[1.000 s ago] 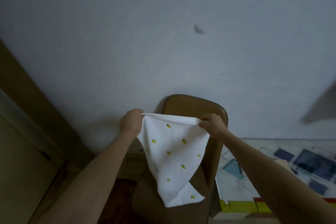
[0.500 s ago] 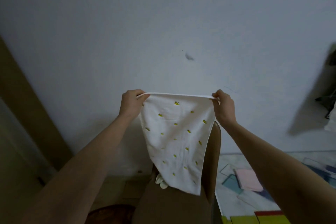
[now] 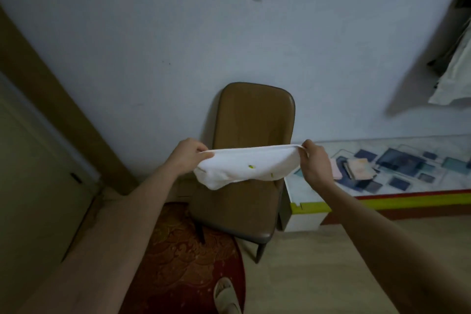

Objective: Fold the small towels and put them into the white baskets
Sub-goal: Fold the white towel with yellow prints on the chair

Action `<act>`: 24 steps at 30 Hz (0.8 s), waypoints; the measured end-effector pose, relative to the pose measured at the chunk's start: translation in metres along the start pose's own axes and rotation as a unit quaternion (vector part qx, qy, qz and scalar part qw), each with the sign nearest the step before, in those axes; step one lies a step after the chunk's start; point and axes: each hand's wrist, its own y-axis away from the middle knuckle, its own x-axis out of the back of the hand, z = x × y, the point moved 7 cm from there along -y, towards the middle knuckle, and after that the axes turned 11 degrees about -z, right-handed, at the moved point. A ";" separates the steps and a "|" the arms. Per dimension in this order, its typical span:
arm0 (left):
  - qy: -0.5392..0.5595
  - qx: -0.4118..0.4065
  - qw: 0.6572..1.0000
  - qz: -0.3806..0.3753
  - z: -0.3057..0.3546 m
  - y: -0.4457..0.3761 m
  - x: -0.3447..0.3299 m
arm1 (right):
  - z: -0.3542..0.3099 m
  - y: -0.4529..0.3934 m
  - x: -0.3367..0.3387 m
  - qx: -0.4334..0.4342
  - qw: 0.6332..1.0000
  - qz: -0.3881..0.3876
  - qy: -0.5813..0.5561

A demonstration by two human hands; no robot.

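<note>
White terry, dotted with small yellow marks, hangs between the two hands at the centre of the frame. The left hand (image 3: 187, 154) pinches one end of the small towel (image 3: 246, 167) and the right hand (image 3: 314, 160) pinches the other, fingers curled over the top hem. The towel's long axis runs left to right, level, its body sagging in a shallow pouch below the hem, in the air in front of the brown chair (image 3: 251, 140). Both hands are equally near, so the next fold likely means bringing one end across to the other. No white basket is in view.
</note>
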 end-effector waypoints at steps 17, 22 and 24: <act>0.030 0.127 0.979 -0.157 -0.136 -0.060 -0.176 | 0.113 0.023 -0.167 -0.151 0.975 -0.161 0.012; 0.006 0.138 0.964 -0.227 -0.186 -0.142 -0.221 | 0.147 -0.017 -0.238 -0.215 0.953 -0.202 0.067; -0.001 0.146 0.954 -0.260 -0.210 -0.173 -0.246 | 0.160 -0.033 -0.277 -0.228 0.939 -0.240 0.089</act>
